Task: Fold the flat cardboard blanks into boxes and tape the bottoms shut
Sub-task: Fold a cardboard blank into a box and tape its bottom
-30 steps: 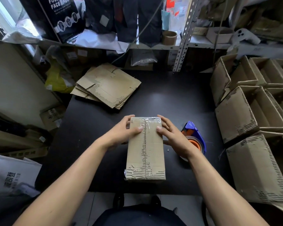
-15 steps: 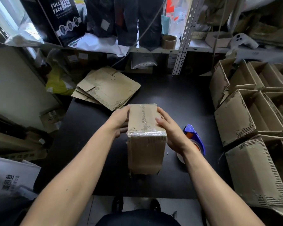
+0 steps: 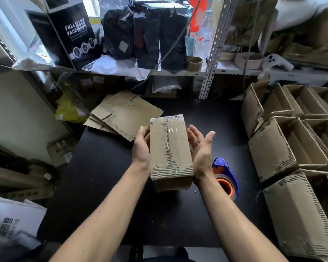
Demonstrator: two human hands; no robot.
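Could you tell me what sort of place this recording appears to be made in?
Most likely a small packing or stockroom: a stack of flat brown cardboard blanks on the black table, rows of folded open brown cardboard boxes at the right, and a blue tape dispenser with an orange core.

Flat blanks [image 3: 125, 116] lie far-left on table [image 3: 106, 186]; tape dispenser [image 3: 225, 178] right.

left hand [image 3: 141, 148] seemingly gripping, right hand [image 3: 202, 148] open-palmed
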